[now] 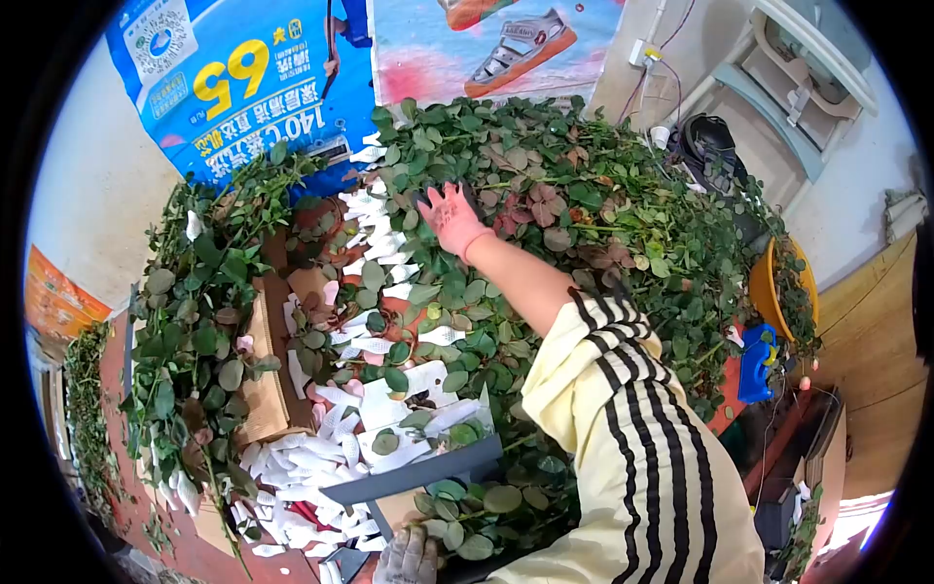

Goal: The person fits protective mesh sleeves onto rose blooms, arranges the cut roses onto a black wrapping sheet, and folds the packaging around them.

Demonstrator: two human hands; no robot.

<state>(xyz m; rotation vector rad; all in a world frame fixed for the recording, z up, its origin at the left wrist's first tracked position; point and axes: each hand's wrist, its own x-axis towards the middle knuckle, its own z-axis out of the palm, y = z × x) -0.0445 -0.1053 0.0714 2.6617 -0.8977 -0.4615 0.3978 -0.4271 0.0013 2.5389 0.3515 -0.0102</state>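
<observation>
My right hand (452, 219), in a pink glove with dark fingertips, reaches out over a big heap of leafy rose stems (545, 165). Its fingers are spread and touch the leaves at the heap's left side. At the bottom edge is my left hand (407, 557) in a greyish-white glove, its fingers curled together. It lies beside a leafy bunch (501, 501) and the corner of a dark-edged tray (428, 472); what it grips, if anything, is hidden. White mesh sleeves (311, 457) are piled left of the tray, and more run up the table (399, 311).
More leafy stems (195, 331) stand at the left by a cardboard box (268, 370). To the right are a yellow bucket (769, 287), a blue tape dispenser (757, 363) and a pale chair (778, 107). Posters (243, 88) cover the back wall.
</observation>
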